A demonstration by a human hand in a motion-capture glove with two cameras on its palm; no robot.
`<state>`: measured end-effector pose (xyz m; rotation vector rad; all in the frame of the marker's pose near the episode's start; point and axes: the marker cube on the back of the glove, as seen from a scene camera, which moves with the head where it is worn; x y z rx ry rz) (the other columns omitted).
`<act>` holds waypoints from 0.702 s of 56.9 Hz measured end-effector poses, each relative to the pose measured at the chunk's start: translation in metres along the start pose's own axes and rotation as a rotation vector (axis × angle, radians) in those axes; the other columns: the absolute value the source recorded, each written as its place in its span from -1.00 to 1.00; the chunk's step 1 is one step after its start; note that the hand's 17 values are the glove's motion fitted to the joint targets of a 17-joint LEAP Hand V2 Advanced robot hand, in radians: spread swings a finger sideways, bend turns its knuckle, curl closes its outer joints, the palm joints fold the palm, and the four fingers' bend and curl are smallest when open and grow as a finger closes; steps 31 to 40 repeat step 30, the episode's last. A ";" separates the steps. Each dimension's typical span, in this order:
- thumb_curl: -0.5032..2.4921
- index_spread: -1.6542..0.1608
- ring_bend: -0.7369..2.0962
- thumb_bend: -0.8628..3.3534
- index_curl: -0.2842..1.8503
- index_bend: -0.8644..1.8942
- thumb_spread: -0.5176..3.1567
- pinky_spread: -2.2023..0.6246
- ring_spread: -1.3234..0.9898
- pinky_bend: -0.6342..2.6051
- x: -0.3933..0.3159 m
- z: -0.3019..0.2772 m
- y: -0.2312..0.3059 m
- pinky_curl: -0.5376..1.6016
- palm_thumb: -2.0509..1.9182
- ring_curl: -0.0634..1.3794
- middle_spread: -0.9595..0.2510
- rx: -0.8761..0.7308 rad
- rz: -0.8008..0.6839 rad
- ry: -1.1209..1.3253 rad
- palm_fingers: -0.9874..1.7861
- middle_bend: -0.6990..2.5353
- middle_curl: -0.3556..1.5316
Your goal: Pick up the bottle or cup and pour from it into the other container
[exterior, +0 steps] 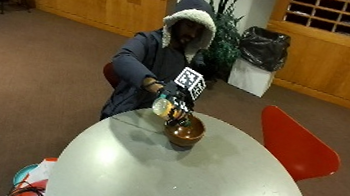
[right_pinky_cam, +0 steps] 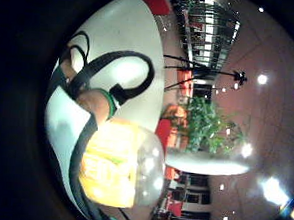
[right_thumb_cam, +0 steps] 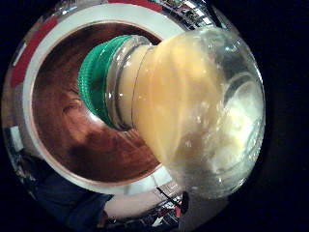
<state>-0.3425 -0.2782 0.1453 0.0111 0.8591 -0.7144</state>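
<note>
Office or library common room (carpeted): wooden pigeonhole shelving [exterior: 343, 15], round table [exterior: 185, 180], red chair [exterior: 293, 145].

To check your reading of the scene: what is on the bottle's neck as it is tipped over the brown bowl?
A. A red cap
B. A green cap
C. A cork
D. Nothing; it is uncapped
B: the thumb-side palm view shows a green cap on the bottle over the bowl.

One bottle [exterior: 164, 108], one brown bowl [exterior: 184, 132], one round table [exterior: 185, 180], one red chair [exterior: 293, 145].
</note>
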 end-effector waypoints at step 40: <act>-0.21 0.52 -0.07 -0.61 -0.43 -0.28 -0.48 0.56 0.00 -0.38 0.008 0.000 0.007 -0.15 0.51 -0.35 0.19 -0.002 0.022 -0.052 0.55 -0.37 -0.13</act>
